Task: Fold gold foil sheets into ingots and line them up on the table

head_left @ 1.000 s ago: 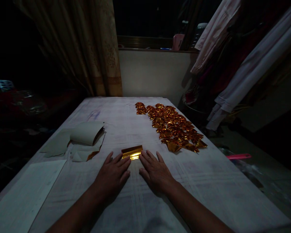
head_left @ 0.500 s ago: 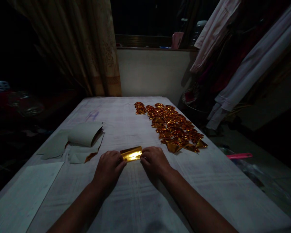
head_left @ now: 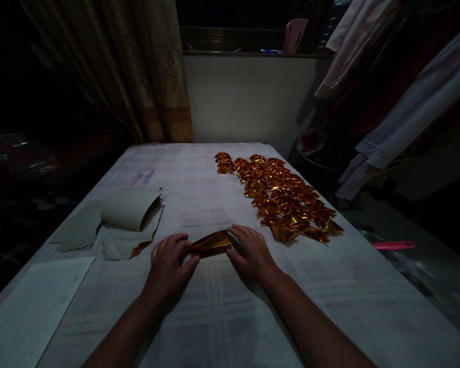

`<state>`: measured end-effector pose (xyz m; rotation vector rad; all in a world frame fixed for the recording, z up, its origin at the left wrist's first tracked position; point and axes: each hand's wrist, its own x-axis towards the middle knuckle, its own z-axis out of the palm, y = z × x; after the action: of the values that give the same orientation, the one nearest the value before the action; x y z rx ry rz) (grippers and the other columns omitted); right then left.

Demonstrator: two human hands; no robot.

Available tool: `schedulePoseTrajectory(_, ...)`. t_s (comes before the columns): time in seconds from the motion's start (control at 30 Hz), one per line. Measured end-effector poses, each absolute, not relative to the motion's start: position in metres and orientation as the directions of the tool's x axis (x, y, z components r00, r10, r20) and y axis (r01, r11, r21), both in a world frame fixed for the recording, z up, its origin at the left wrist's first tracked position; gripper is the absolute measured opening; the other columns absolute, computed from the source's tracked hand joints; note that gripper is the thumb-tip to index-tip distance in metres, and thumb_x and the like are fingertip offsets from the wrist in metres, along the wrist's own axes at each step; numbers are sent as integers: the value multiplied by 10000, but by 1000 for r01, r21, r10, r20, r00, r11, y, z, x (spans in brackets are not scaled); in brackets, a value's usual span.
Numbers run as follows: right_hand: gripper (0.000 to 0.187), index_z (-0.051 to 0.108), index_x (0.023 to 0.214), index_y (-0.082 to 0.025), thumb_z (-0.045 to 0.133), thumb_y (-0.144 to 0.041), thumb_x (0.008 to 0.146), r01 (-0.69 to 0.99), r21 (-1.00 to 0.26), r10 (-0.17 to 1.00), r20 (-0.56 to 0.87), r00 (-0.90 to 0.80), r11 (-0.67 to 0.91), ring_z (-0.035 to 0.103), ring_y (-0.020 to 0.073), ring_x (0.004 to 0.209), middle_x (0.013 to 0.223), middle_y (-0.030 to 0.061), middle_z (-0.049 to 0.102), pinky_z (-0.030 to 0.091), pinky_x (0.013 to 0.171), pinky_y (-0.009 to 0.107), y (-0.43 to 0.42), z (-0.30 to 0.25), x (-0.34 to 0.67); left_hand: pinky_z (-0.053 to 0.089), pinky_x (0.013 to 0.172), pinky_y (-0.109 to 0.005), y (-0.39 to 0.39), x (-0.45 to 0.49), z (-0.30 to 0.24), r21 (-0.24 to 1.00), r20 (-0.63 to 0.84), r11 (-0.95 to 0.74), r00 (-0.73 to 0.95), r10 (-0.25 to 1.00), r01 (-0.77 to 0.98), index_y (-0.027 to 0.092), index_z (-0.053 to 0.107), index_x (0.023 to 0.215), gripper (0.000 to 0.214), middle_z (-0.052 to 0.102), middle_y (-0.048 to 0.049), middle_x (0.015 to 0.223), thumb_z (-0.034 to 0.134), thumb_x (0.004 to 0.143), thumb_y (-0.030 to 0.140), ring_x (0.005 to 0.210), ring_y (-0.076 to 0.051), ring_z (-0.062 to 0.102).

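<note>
Foil [head_left: 210,243] (gold) pinched between left hand [head_left: 168,267], right hand [head_left: 252,253].

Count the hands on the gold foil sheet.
2. The left hand grips the gold foil sheet at its left end; the right hand grips its right end. No others visible.

dim, light from above on the table [head_left: 222,306]; corners black, edges stretched, foil glinting.

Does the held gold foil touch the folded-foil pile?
No: the gold foil, between the left hand and right hand, lies apart from the pile.
</note>
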<state>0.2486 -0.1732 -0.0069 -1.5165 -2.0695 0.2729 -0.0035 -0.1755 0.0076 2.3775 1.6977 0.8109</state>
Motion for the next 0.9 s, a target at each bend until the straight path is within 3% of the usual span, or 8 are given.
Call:
schedulePoseTrajectory(0.2, 498, 606, 1313, -212, 627, -236, 816, 778, -523, 920, 347, -179, 349, 566, 294, 1255, 1354, 122, 639, 444, 1040, 477, -173, -6, 250, 365, 1065, -610, -173, -4, 10, 459, 286, -347, 233, 929, 818, 241, 659, 771, 153, 720, -61, 1197, 612, 880, 338, 1204, -314, 583)
schedulePoseTrajectory(0.33, 476, 603, 1319, -231, 612, -260, 844, 725, -587, 916, 369, -155, 359, 611, 286, 1193, 1276, 113, 678, 486, 1012, 471, -172, -2, 250, 349, 1100, -629, -167, -9, 9, 619, 255, -317, 198, 946, 719, 262, 705, 874, 190, 749, -59, 1134, 609, 887, 425, 1194, -314, 607)
schedulePoseTrajectory(0.43, 446, 593, 1338, -256, 589, -284, 892, 659, -647, 906, 402, -133, 384, 630, 265, 1171, 1257, 102, 679, 511, 1004, 450, -174, 2, 249, 483, 1002, -537, -168, -9, 14, 826, 159, -196, 116, 980, 528, 240, 712, 972, 294, 752, -74, 1035, 617, 862, 495, 1054, -287, 672)
schedulePoseTrajectory(0.53, 505, 521, 1418, -272, 574, -310, 918, 593, -688, 891, 437, -120, 418, 629, 256, 1180, 1273, 101, 671, 541, 980, 433, -178, 6, 246, 572, 813, -411, -172, -4, 24, 965, -38, 15, 83, 996, 262, 207, 688, 984, 402, 740, -58, 883, 667, 803, 565, 879, -247, 707)
schedulePoseTrajectory(0.67, 579, 425, 1494, -272, 552, -353, 935, 578, -678, 873, 469, -137, 455, 637, 265, 1182, 1272, 97, 687, 527, 999, 461, -183, 13, 245, 587, 737, -369, -177, 4, 34, 984, -169, 160, 116, 979, 82, 208, 671, 981, 475, 746, -54, 904, 771, 713, 587, 810, -227, 716)
schedulePoseTrajectory(0.9, 560, 448, 1481, -267, 535, -378, 940, 553, -723, 899, 419, -127, 415, 671, 265, 1136, 1234, 95, 718, 519, 992, 469, -184, 17, 246, 579, 742, -355, -176, 4, 36, 976, -216, 212, 154, 964, 38, 205, 647, 1014, 521, 765, -72, 950, 773, 709, 607, 798, -218, 721)
